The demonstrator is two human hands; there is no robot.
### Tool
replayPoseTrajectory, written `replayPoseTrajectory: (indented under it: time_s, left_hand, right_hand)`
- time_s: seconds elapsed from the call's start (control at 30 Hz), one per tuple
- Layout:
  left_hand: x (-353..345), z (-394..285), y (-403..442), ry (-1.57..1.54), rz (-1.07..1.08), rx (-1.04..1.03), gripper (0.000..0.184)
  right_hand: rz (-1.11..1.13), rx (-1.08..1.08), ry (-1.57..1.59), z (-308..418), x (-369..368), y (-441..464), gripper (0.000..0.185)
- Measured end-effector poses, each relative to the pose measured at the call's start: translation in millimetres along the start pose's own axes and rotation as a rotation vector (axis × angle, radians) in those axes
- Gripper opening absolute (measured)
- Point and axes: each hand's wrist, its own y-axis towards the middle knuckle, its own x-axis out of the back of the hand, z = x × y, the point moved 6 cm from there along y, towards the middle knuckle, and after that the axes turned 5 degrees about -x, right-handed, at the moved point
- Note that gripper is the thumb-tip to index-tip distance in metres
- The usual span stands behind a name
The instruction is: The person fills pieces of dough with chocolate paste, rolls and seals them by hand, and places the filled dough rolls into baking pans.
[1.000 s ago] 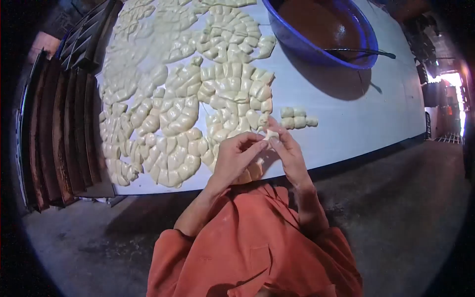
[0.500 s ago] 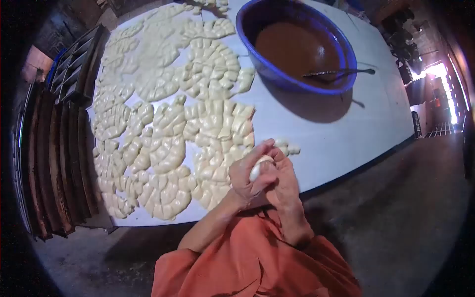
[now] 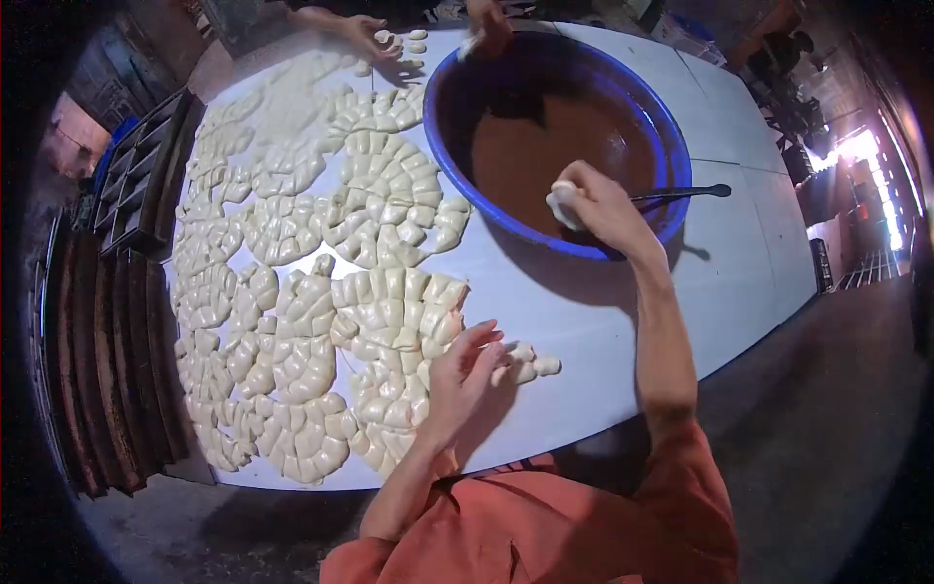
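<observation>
My right hand (image 3: pixel 598 206) is closed on a pale dough piece (image 3: pixel 564 204) above the near part of a blue basin (image 3: pixel 550 240), which holds brown liquid (image 3: pixel 555 146). My left hand (image 3: pixel 465 380) is over the table at the near edge of the dough, fingers apart, and nothing shows in its grip. Beside its fingertips lies a small group of dough pieces (image 3: pixel 526 364), partly hidden by the hand. Many pale dough pieces (image 3: pixel 384 311) are packed together across the left side of the table.
A dark-handled utensil (image 3: pixel 681 192) leans over the basin's right rim. Across the white table (image 3: pixel 584 360), a co-worker's hand (image 3: pixel 368 35) is near small dough pieces, and another hand (image 3: pixel 489 27) is by the basin's far rim. Dark trays (image 3: pixel 107 360) stand at the left.
My hands have separated. The right one has moved up and right over the basin with the dough; the left has opened near the small group. Co-worker's hands have appeared at the top.
</observation>
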Motion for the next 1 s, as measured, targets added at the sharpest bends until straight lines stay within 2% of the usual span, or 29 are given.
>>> replayPoseTrajectory:
  time_s: [0.03,0.07,0.13,0.2,0.27,0.33,0.4,0.47,0.53,0.57,0.6,0.67,0.7,0.73,0.8,0.9,1.0]
  left_hand:
    - [3.7,-1.5,1.2,0.038,0.016,0.0,0.039]
    - [5.5,-2.1,1.3,0.076,0.032,0.0,0.036]
    - [9.1,-3.1,-0.7,0.098,0.024,-0.009,0.035]
    - [13.5,-4.3,-3.3,0.138,0.016,-0.023,0.032]
    - [16.5,-2.3,-4.1,0.144,0.006,-0.031,0.03]
    - [17.0,1.3,-5.0,0.225,0.008,0.011,0.029]
    - [10.6,-9.6,-5.6,0.228,0.045,0.019,0.029]
    - [7.4,-16.5,-4.7,0.226,0.06,0.031,0.028]
    - [5.2,-20.3,-2.4,0.289,0.101,0.039,0.028]
    - [2.8,-16.1,-0.1,0.226,0.107,-0.016,0.029]
    - [-0.3,-20.8,2.7,0.225,0.106,-0.018,0.029]
    - [-11.2,-36.3,14.4,0.267,0.149,-0.071,0.029]
    - [-17.1,-23.2,24.7,0.213,0.199,-0.118,0.034]
    - [-24.8,-29.7,30.0,0.205,0.189,-0.117,0.034]
    - [-44.8,-44.5,39.4,-0.119,0.217,-0.08,0.04]
    - [-59.0,-38.2,45.3,-0.487,0.271,0.014,0.045]
    - [-46.7,-33.0,35.1,-0.59,0.3,0.01,0.042]
  right_hand:
    - [0.043,-0.002,-0.21,-4.5,-5.1,9.5,0.026]
    - [0.044,0.002,-0.211,-14.2,-10.2,17.0,0.026]
    - [0.28,0.081,-0.572,-22.0,-33.0,21.7,0.03]
    - [0.347,0.104,-0.503,-18.5,-26.9,24.6,0.032]
    - [0.182,-0.027,-0.276,-16.1,-10.2,30.9,0.033]
    - [0.146,-0.01,-0.386,-20.3,-17.2,33.2,0.033]
    - [0.366,0.052,-0.518,-25.1,-37.5,28.6,0.032]
    - [0.328,0.103,-0.444,-19.6,-30.3,23.0,0.033]
    - [0.212,-0.021,-0.023,-9.8,-13.0,12.7,0.031]
    - [0.246,-0.064,0.144,-1.3,-9.5,2.9,0.024]
    - [0.246,-0.062,0.142,2.7,-9.6,-4.7,0.024]
    - [0.167,-0.014,0.648,13.2,-3.1,-19.7,0.017]
    - [0.155,0.021,0.786,20.7,-3.8,-29.8,0.015]
    - [0.165,0.019,0.779,22.3,-11.3,-37.5,0.015]
    - [0.11,0.071,1.081,23.8,-22.5,-53.7,0.017]
    - [0.096,0.025,1.192,19.4,-52.9,-76.0,0.018]
    - [0.173,0.026,1.265,9.3,-69.4,-99.1,0.018]
